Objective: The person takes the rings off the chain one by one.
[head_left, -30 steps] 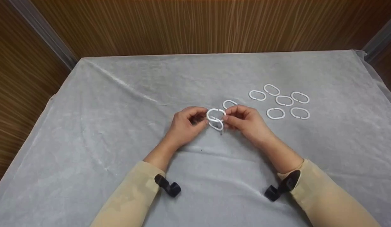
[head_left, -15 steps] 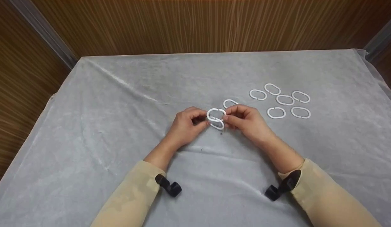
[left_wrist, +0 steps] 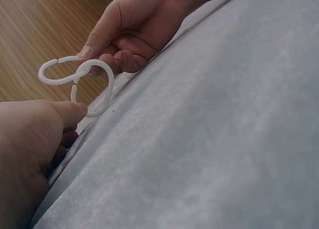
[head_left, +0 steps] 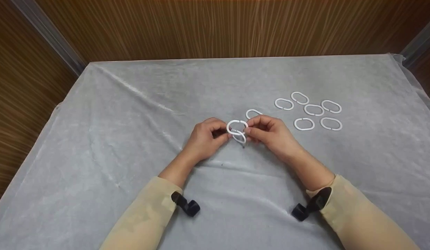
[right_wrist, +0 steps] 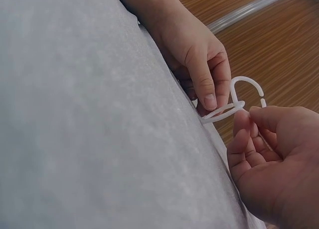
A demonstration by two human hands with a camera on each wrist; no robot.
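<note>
Two white oval plastic rings, each with a small gap, are hooked through each other between my hands. My right hand [head_left: 273,136] pinches the upper ring [head_left: 227,128] between thumb and fingers at its right end. With thumb and fingertips, my left hand [head_left: 205,139] pinches the lower ring [head_left: 240,142]. The left wrist view shows the lower ring [left_wrist: 110,84] passing through the upper ring [left_wrist: 41,75]. In the right wrist view, the gap of the upper ring [right_wrist: 233,92] lies near the right thumb. Fingers hide parts of both rings.
Behind my right hand lies another white ring [head_left: 252,110], partly hidden. Several loose white rings [head_left: 304,129] are spread on the grey cloth [head_left: 138,139] to the right. A wood-patterned panel [head_left: 215,31] stands along the table's far edge.
The lower ring has turned and now stands more steeply, its left end shifting slightly right with my left fingertips. My right hand stays almost still.
</note>
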